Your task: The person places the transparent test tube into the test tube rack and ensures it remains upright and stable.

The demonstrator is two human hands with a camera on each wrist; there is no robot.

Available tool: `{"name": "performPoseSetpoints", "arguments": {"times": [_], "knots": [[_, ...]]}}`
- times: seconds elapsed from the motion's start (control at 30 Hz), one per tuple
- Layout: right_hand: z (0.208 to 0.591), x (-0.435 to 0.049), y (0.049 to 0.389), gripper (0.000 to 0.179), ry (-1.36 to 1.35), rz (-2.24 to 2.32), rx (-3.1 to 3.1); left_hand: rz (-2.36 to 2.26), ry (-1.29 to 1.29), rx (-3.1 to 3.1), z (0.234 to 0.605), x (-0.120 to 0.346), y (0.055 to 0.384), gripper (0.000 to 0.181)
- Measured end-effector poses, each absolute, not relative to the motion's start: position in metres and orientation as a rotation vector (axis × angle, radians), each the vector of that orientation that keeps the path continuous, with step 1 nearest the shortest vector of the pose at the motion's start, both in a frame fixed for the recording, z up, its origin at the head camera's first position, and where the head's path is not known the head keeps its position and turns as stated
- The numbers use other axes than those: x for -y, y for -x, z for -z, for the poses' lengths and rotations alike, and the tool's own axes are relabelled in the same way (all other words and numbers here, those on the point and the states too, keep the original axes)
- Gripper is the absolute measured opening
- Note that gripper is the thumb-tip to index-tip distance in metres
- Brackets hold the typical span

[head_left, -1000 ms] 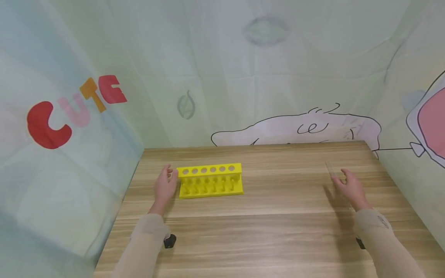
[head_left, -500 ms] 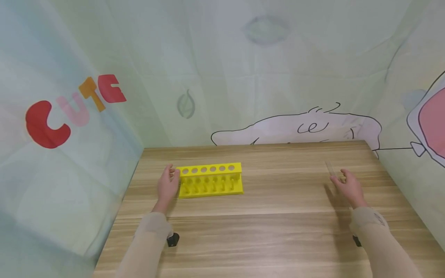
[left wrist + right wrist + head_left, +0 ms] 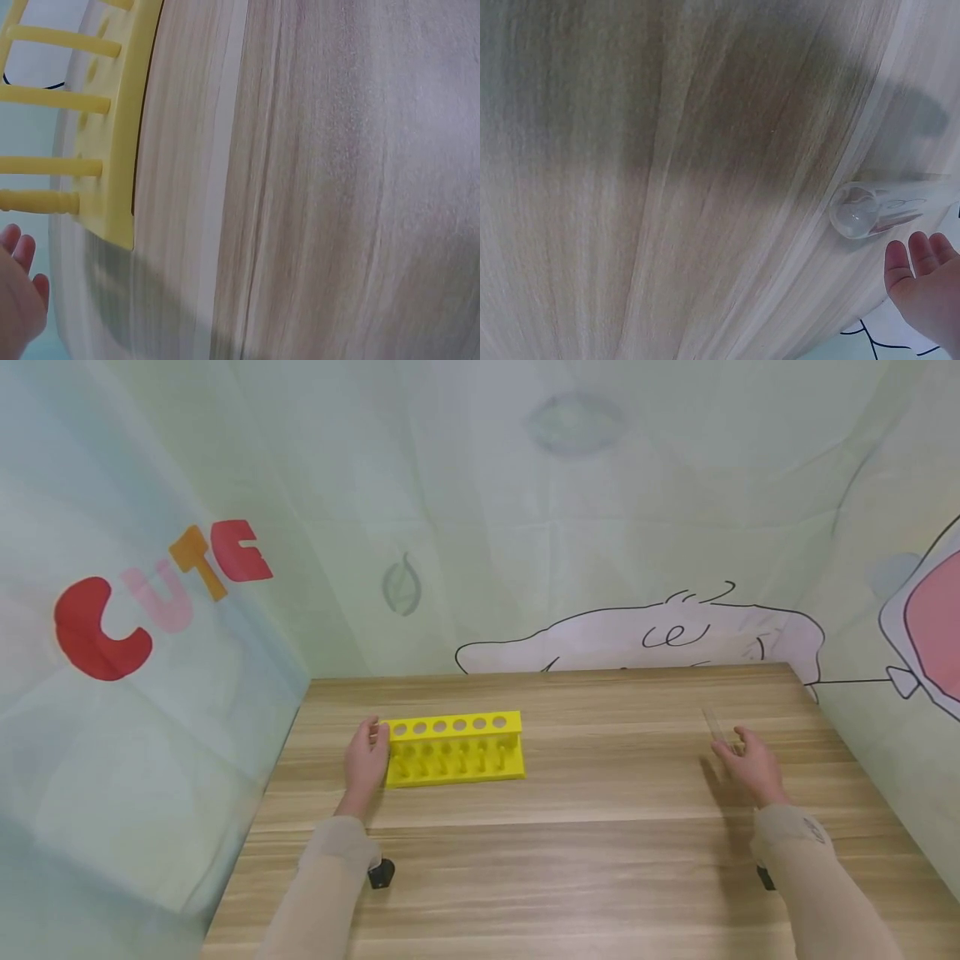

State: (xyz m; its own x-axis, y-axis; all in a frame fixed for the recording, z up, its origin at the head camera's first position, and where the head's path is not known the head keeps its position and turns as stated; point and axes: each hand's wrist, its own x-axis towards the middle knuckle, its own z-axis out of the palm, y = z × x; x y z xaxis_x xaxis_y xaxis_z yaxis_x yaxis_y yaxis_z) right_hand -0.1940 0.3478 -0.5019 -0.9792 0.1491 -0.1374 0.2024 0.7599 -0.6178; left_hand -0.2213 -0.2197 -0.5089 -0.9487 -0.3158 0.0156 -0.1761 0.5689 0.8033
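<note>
A yellow test tube rack [image 3: 457, 779] stands on the left half of the table, its row of round holes facing up. My left hand [image 3: 366, 767] is at the rack's left end with relaxed fingers, overlapping its edge in the head view. In the left wrist view the fingertips [image 3: 24, 251] show just past the rack's end post [image 3: 41, 201]. On the right side of the table lies a clear test tube [image 3: 889, 208]. Beside it is my right hand [image 3: 753, 770], fingers slightly bent and spread from the thumb, not wrapped round the tube.
The wood-grain table [image 3: 570, 893] ends at a printed cloth [image 3: 480, 527] that hangs behind it and along both sides. A black wrist device [image 3: 382, 873] sticks out under the left sleeve [image 3: 322, 877]. Hand shadows fall on the wood.
My left hand has shifted slightly right, closer against the rack's end. My right hand and forearm have drifted a little left beside the tube. Rack and tube stay in place.
</note>
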Motion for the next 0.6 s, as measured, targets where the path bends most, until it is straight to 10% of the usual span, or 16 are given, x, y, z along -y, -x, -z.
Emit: {"name": "performPoseSetpoints", "arguments": {"times": [0.6], "knots": [[0.5019,-0.3477,0.1986,0.071,-0.293,1.001,-2.866,1.53,-0.621,2.511,0.5077,0.2121,0.2233,0.051]]}}
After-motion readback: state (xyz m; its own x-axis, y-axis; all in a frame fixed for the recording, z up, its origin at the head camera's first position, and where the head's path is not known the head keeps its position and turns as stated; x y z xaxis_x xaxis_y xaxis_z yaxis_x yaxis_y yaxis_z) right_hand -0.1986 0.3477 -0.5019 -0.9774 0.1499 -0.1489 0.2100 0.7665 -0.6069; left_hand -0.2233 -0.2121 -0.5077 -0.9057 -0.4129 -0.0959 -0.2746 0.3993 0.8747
